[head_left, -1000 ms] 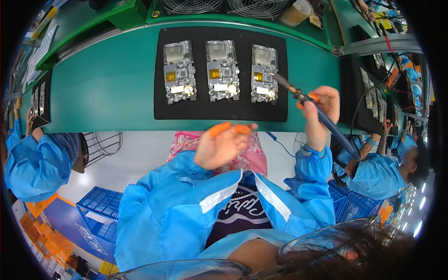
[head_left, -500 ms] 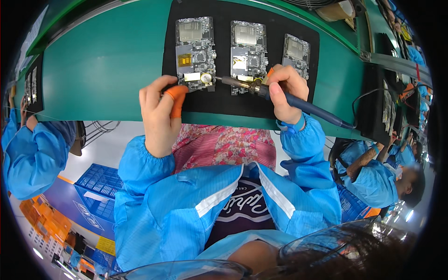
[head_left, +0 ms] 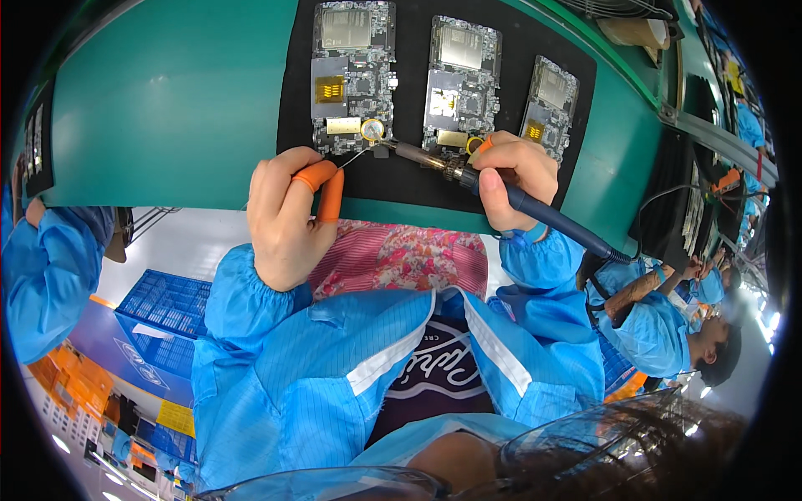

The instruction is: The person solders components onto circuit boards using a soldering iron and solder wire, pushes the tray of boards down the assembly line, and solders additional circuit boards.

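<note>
Three circuit boards point(head_left: 462, 50) lay in a row on a black mat point(head_left: 393, 179) over the green worktop point(head_left: 175, 125), and the left board point(head_left: 355, 79) was the one being worked, at its lower right corner. The left hand point(head_left: 282, 213) had its grip pinched on a thin wire point(head_left: 355, 159), with orange finger cots point(head_left: 331, 197) covering the fingertips; the right hand point(head_left: 526, 167) had its grip closed round the handle of a soldering iron point(head_left: 547, 215), much as one holds a pen. Wire and iron tip came together from opposite sides just beside a round, gold-rimmed part point(head_left: 372, 129). Whether the tip touched metal was too small to tell.

Doing this well, in my judgement, called for a steady iron and a light touch, with the heat resting on the joint itself and the wire fed in slowly, a little at a time. The tip was best kept off the round part, and the dwell short, since lingering could have scorched its neighbours. Neither hand seemed to brace the board, so a hard push risked sliding it. Drawing the wire away before the iron would have left the cleaner joint.
</note>
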